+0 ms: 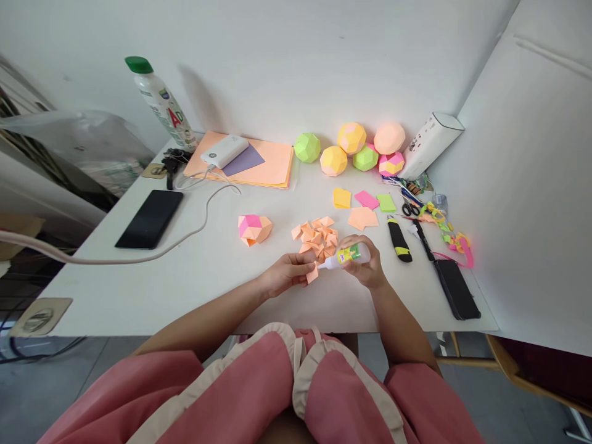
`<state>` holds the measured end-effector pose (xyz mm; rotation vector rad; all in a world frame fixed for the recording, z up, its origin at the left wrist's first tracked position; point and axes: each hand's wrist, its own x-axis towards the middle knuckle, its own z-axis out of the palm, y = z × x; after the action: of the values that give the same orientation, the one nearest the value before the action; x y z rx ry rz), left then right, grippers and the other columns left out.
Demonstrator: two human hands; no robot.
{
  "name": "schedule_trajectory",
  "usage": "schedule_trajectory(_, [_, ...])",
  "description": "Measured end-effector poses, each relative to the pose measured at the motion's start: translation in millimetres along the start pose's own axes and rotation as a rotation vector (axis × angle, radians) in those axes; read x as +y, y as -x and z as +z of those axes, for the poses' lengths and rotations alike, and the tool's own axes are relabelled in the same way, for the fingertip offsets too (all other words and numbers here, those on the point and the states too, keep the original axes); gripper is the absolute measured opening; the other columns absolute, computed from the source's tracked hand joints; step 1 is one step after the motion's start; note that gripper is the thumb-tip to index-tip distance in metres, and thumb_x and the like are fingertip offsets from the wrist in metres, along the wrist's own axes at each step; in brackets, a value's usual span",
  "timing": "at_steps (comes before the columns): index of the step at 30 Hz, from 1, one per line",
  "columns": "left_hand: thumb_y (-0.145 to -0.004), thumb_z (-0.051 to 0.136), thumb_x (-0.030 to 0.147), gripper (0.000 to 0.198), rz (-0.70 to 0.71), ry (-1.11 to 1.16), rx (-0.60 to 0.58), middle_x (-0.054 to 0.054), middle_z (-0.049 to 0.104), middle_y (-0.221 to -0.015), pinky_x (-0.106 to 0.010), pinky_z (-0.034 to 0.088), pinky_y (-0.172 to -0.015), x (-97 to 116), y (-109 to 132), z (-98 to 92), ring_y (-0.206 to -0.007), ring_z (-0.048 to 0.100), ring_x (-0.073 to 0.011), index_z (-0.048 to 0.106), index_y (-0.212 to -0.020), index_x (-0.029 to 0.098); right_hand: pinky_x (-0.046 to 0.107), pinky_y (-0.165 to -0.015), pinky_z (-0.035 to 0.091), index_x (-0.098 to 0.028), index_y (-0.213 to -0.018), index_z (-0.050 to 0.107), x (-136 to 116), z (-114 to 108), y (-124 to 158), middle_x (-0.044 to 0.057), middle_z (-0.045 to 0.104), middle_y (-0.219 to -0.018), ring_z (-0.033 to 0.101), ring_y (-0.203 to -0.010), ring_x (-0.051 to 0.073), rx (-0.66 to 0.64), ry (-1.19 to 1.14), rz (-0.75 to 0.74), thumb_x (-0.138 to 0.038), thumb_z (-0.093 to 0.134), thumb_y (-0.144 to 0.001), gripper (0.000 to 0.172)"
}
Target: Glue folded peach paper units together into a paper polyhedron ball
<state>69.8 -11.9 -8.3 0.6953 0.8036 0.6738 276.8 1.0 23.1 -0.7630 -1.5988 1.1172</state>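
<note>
Between the fingers of my left hand (287,274) is a small folded peach paper piece (312,273). My right hand (370,268) grips a white glue bottle (357,253) with a yellow-green label, tilted so that its narrow nozzle points left and meets the paper piece. Just beyond both hands lies a loose pile of folded peach paper pieces (319,234). A partly built paper ball (254,229), peach with a pink patch, sits to the left of the pile.
Finished paper balls (333,161) stand along the wall. Coloured paper squares (363,218), a box cutter (398,239), scissors (410,209) and paper scraps lie to the right. Leftward are a black phone (149,219), a cable, a power bank (225,151) on paper sheets and a tall bottle (161,105).
</note>
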Motion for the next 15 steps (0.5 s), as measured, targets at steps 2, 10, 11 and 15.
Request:
schedule_trajectory(2, [-0.062,0.080,0.035,0.028,-0.008,-0.007,0.004,0.000,0.053,-0.055,-0.025,0.039,-0.050,-0.5,-0.5,-1.0,-0.049,0.047,-0.0087,0.063,-0.065,0.012,0.040,-0.068,0.049,-0.023,-0.086,0.059,0.8,-0.1,0.3,0.005,0.062,-0.081,0.061,-0.077,0.023,0.011,0.007,-0.005,-0.042,0.074,-0.070,0.029])
schedule_trajectory(10, [-0.064,0.079,0.034,0.026,-0.007,-0.010,-0.016,-0.001,0.056,-0.058,-0.025,0.039,-0.050,-1.6,0.5,0.2,-0.051,0.048,-0.0091,0.064,-0.065,0.012,0.040,-0.068,0.049,-0.023,-0.087,0.060,2.1,-2.2,0.9,0.006,0.062,-0.082,0.062,-0.079,0.024,-0.004,-0.009,0.000,-0.042,0.075,-0.070,0.030])
schedule_trajectory(11, [-0.064,0.079,0.034,0.026,-0.005,-0.007,-0.013,-0.001,0.056,-0.058,-0.024,0.038,-0.050,-1.2,0.7,0.6,-0.051,0.048,-0.0092,0.065,-0.066,0.012,0.040,-0.067,0.049,-0.023,-0.087,0.060,1.8,-2.1,0.9,0.005,0.062,-0.081,0.062,-0.078,0.024,-0.012,-0.010,0.005,-0.043,0.075,-0.070,0.030])
schedule_trajectory(15, [-0.062,0.080,0.034,0.027,0.000,0.006,0.016,-0.001,0.055,-0.057,-0.024,0.038,-0.049,-0.5,0.8,0.7,-0.051,0.048,-0.0091,0.065,-0.065,0.012,0.040,-0.066,0.049,-0.023,-0.087,0.060,-0.1,-1.3,0.9,0.005,0.063,-0.080,0.062,-0.078,0.024,-0.048,-0.015,0.015,-0.043,0.075,-0.070,0.030])
